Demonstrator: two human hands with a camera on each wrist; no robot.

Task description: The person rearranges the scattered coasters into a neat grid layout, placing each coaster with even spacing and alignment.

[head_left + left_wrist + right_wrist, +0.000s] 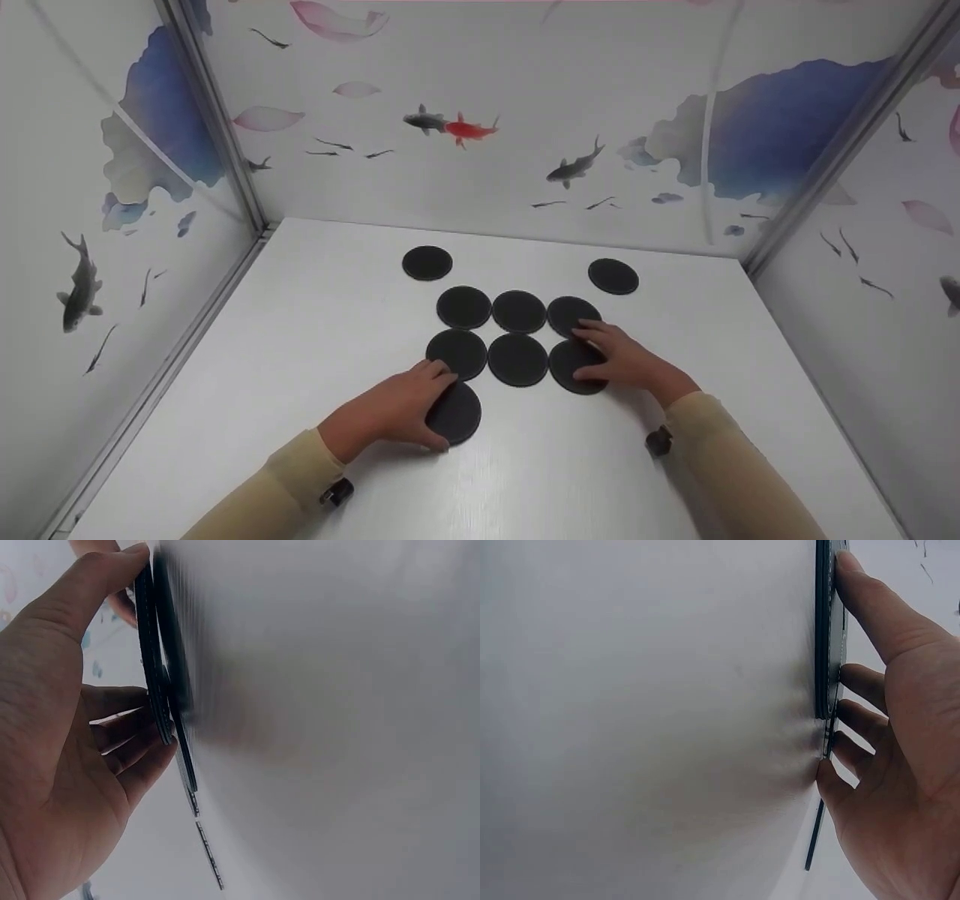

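Note:
Black round coasters with a stitched-looking rim lie flat on the white table. My left hand (pixel 397 409) pinches the nearest coaster (pixel 459 416) by its edge, thumb on the near side and fingers on the far side. In the left wrist view this coaster (pixel 154 652) is tilted, raised over another dark disc. My right hand (pixel 628 361) rests on the right end of the two rows, its thumb on the front right coaster (pixel 566 367) and its fingertips at the back right coaster (pixel 568 309). In the right wrist view its fingers (pixel 862 682) are spread and only lightly bent.
Two rows hold the left coasters (pixel 456 349) and middle coasters (pixel 517 360) close together. Farther back lie two separate coasters, one left (pixel 427 263) and one right (pixel 613 277). White panels (pixel 487 180) printed with fish and petals enclose the table (pixel 337 285) at the back and sides.

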